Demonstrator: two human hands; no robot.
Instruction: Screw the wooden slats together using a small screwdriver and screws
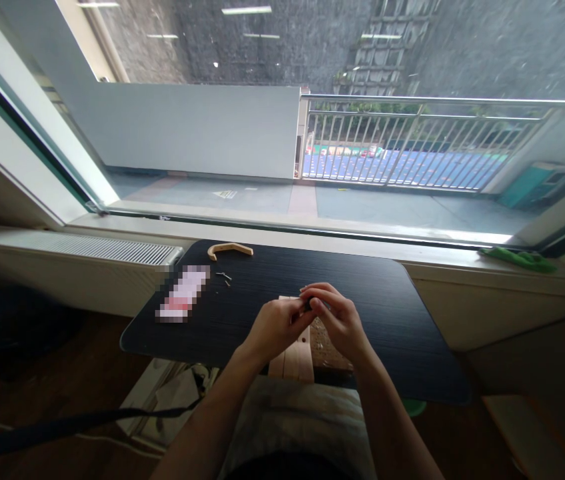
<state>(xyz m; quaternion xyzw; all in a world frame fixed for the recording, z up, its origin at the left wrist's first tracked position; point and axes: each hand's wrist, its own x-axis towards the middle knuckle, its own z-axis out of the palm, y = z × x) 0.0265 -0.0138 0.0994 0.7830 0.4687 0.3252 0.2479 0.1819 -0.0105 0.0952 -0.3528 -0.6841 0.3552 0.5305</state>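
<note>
My left hand (278, 325) and my right hand (338, 319) meet above the front part of the dark table. Their fingers pinch together around a small dark piece (307, 305), too small and too covered to name. Beneath my left hand lies a pale wooden board (291, 363) with a small hole in it. A brown, rough-textured block (330, 350) sits beside the board, under my right hand. Both are partly hidden by my hands.
On the black table (382, 333) lie a curved wooden hook-shaped piece (232, 248), small metal bits (224, 276) and a pixelated pinkish rectangle (185, 293). Behind stands a window sill (282, 232) with a green cloth (520, 260). A radiator (112, 252) is at left.
</note>
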